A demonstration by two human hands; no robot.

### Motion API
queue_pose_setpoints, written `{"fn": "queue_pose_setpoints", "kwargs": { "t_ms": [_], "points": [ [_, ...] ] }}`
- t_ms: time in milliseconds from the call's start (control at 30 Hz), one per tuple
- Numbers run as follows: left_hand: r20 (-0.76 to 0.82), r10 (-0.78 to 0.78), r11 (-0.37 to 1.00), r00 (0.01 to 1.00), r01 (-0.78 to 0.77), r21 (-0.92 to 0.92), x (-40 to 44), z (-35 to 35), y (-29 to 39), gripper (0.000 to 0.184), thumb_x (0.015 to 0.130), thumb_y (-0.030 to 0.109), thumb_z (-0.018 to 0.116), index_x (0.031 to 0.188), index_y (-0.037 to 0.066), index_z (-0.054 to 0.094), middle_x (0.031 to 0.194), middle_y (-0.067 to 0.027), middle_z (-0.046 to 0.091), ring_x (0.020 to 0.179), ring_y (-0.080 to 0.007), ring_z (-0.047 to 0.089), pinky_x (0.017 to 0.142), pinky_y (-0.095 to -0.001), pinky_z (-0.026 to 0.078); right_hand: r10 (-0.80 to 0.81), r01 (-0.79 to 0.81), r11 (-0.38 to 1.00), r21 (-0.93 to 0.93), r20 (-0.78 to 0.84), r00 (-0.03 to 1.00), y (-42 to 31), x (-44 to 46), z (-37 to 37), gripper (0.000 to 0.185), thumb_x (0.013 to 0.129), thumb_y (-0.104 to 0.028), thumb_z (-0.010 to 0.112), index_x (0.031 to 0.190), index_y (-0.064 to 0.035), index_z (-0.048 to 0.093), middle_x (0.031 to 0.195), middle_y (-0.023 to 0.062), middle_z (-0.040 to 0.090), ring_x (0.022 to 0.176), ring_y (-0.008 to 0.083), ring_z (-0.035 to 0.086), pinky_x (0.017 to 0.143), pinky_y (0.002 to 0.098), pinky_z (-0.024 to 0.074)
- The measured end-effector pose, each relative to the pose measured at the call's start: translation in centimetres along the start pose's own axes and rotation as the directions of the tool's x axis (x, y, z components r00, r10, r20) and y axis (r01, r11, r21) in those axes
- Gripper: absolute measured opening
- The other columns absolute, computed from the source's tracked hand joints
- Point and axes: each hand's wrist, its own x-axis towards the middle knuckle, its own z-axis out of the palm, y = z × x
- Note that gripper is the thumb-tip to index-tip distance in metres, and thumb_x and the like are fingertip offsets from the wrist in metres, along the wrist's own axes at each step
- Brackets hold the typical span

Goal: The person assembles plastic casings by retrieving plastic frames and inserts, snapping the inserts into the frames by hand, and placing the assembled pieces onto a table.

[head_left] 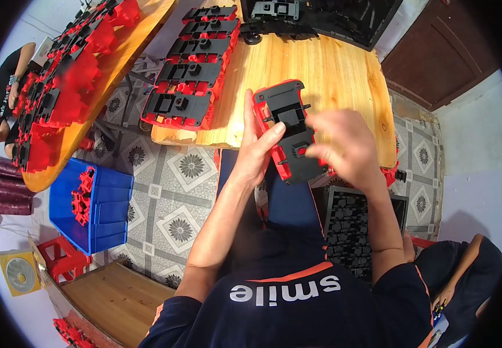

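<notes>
A red and black plastic housing (pixel 304 167) is held tilted above my lap, near the front edge of the wooden table (pixel 344 75). My left hand (pixel 255 152) grips it from the left side, with the thumb lying across the black face. My right hand (pixel 348 145) is at its right edge, fingers curved toward the black part and smeared by motion. Whether those fingers hold anything is hidden. A row of similar red and black housings (pixel 196 74) lies on the table to the left.
A black tray (pixel 344 20) with black parts stands at the back. Below right, a bin of small black parts (pixel 348 232) sits beside my leg. At left are a blue crate (pixel 109 206) and another table (pixel 112 75) with many housings. Other people are at both sides.
</notes>
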Motion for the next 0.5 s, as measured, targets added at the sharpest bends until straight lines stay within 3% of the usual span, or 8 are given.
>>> {"fn": "queue_pose_setpoints", "kwargs": {
  "t_ms": [33, 100, 133, 200, 267, 367, 400, 500],
  "points": [
    [0.013, 0.036, 0.998, 0.999, -0.037, 0.044, -0.3, 0.4, 0.1, 0.099, 0.092, 0.018, 0.063, 0.154, 0.018, -0.014, 0.151, -0.0175, 0.03, 0.133, -0.0292, 0.042, 0.109, -0.0436, 0.038, -0.004, 0.004, 1.0, 0.006, -0.003, 1.0, 0.5, 0.3, 0.8, 0.034, 0.08, -0.019, 0.073, 0.106, 0.0015, 0.064, 0.106, 0.0118, 0.063, 0.092, 0.0262, 0.062, 0.084, 0.035, 0.0484],
    [0.024, 0.045, 0.999, 0.999, -0.045, 0.007, -0.8, 1.5, 0.1, 0.098, 0.092, 0.018, 0.063, 0.155, 0.018, -0.014, 0.15, -0.0178, 0.03, 0.132, -0.0289, 0.042, 0.109, -0.042, 0.038, 0.493, -0.364, 0.772, 0.521, -0.129, 0.861, 1.3, 0.5, 3.2, 0.038, 0.085, -0.019, 0.073, 0.114, 0.0036, 0.062, 0.111, 0.0148, 0.063, 0.099, 0.0253, 0.063, 0.089, 0.0345, 0.0475],
    [0.034, 0.058, 0.998, 0.998, -0.057, -0.029, -1.1, 2.0, 0.1, 0.097, 0.093, 0.018, 0.062, 0.155, 0.017, -0.013, 0.15, -0.0181, 0.031, 0.132, -0.0286, 0.042, 0.109, -0.0405, 0.037, 0.478, -0.343, 0.771, 0.536, -0.131, 0.869, 1.4, 0.2, 3.8, 0.038, 0.085, -0.019, 0.073, 0.114, 0.0036, 0.062, 0.111, 0.0148, 0.063, 0.099, 0.0253, 0.063, 0.089, 0.0345, 0.0475],
    [-0.091, 0.185, 0.958, 0.979, -0.158, 0.24, -1.6, 2.7, -0.6, 0.088, 0.096, 0.025, 0.059, 0.155, 0.009, -0.004, 0.146, -0.0172, 0.035, 0.132, -0.0246, 0.04, 0.109, -0.0367, 0.035, 0.602, -0.404, 0.334, 0.852, 0.137, 0.787, 0.5, 0.7, 5.4, 0.037, 0.087, -0.013, 0.072, 0.117, 0.0051, 0.06, 0.111, 0.0161, 0.063, 0.104, 0.0247, 0.062, 0.092, 0.0342, 0.047],
    [-0.128, 0.403, 0.83, 0.906, -0.303, 0.468, -2.3, 2.1, -1.0, 0.073, 0.097, 0.028, 0.059, 0.152, 0.001, 0.019, 0.143, -0.0163, 0.038, 0.133, -0.0233, 0.038, 0.111, -0.0348, 0.03, 0.421, -0.251, 0.74, 0.624, -0.138, 0.897, -0.9, 1.2, 5.7, 0.035, 0.086, -0.006, 0.07, 0.117, 0.006, 0.059, 0.114, 0.0151, 0.061, 0.104, 0.0241, 0.061, 0.092, 0.0342, 0.0479],
    [-0.175, 0.523, 0.733, 0.834, -0.335, 0.592, -4.8, 1.7, 1.0, 0.067, 0.097, 0.03, 0.058, 0.149, 0.002, 0.025, 0.14, -0.0151, 0.041, 0.132, -0.0225, 0.039, 0.111, -0.0343, 0.03, 0.297, -0.171, 0.739, 0.651, -0.087, 0.951, -2.7, 2.8, 6.2, 0.032, 0.089, -0.007, 0.066, 0.118, 0.0043, 0.058, 0.117, 0.0145, 0.061, 0.112, 0.0266, 0.058, 0.097, 0.0365, 0.0448],
    [-0.199, 0.54, 0.727, 0.818, -0.334, 0.6, -5.6, 1.5, 1.7, 0.066, 0.098, 0.03, 0.057, 0.149, 0.003, 0.025, 0.139, -0.0146, 0.042, 0.131, -0.0224, 0.04, 0.111, -0.0343, 0.03, 0.24, -0.187, 0.716, 0.672, 0.014, 0.971, -2.3, 3.0, 6.7, 0.049, 0.091, -0.023, 0.069, 0.129, 0.002, 0.053, 0.129, 0.0132, 0.056, 0.12, 0.0272, 0.053, 0.102, 0.0375, 0.0411],
    [-0.417, 0.538, 0.842, 0.732, -0.487, 0.232, -8.0, 2.6, 5.4, 0.058, 0.099, 0.033, 0.053, 0.145, 0.008, 0.027, 0.132, -0.0118, 0.046, 0.124, -0.0188, 0.046, 0.105, -0.0355, 0.038, 0.087, -0.158, 0.402, 0.902, 0.134, 0.987, -2.8, 2.9, 8.9, 0.08, 0.085, -0.046, 0.073, 0.142, 0.0001, 0.041, 0.141, 0.014, 0.046, 0.126, 0.026, 0.048, 0.105, 0.0366, 0.0379]
  ]
}}
